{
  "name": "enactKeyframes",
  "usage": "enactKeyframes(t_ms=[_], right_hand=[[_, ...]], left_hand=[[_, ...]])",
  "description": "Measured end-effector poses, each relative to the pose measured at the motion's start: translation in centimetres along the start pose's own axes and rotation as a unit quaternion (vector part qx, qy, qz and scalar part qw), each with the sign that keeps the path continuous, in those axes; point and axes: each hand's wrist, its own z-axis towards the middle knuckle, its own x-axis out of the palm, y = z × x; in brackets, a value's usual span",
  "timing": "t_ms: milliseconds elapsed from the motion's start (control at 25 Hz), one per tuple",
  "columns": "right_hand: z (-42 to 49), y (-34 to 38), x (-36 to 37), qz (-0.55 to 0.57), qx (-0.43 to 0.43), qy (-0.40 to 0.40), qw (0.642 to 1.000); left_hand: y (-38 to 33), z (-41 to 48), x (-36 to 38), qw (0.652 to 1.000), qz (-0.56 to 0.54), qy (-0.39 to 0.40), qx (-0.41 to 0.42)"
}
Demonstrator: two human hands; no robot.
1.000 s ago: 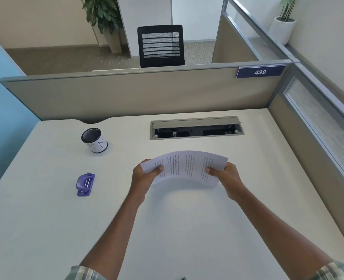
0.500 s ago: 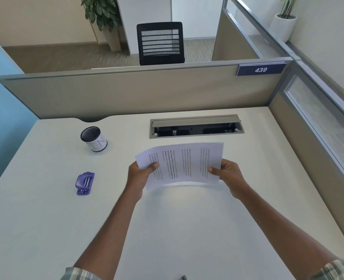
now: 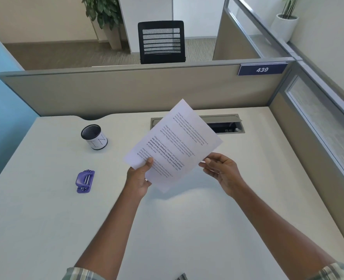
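head camera looks down at my paper (image 3: 173, 142), up in the air over the middle of the desk (image 3: 46, 219), tipped, far corner toward the back edge. my left hand (image 3: 138, 178) pinches its near corner, thumb on top. my right hand (image 3: 223, 172) is at the sheet's right side; i cannot tell if it pinches. i think the paper is very light, thin and floppy, and creases fast. best to hold two edges softly so it won't droop.
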Motion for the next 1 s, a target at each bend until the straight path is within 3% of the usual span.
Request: enactKeyframes(t_ms=[240, 480, 640, 840, 1000], right_hand=[[-0.4, -1.1, 4.3, 0.014, -0.014, 0.014, 1.000], [-0.3, -0.5, 4.0, -0.026, -0.013, -0.012, 0.999], [-0.4, 0.4, 1.8, -0.075, 0.003, -0.017, 0.997], [-0.6, 1.3, -0.4, -0.149, 0.042, 0.040, 0.987], [-0.6, 1.8, -1.1, -0.190, 0.064, 0.083, 0.976]], left_hand=[[2.3, -1.1, 2.0, 0.997, -0.066, -0.012, -0.046], [2.9, -1.2, 1.6, 0.995, -0.093, -0.006, -0.031], [1.8, -0.5, 0.6, 1.000, -0.028, 0.004, -0.007], [2.0, -0.6, 0.1, 0.984, 0.159, 0.081, -0.017], [2.6, -1.1, 0.8, 0.977, 0.180, 0.108, -0.029]])
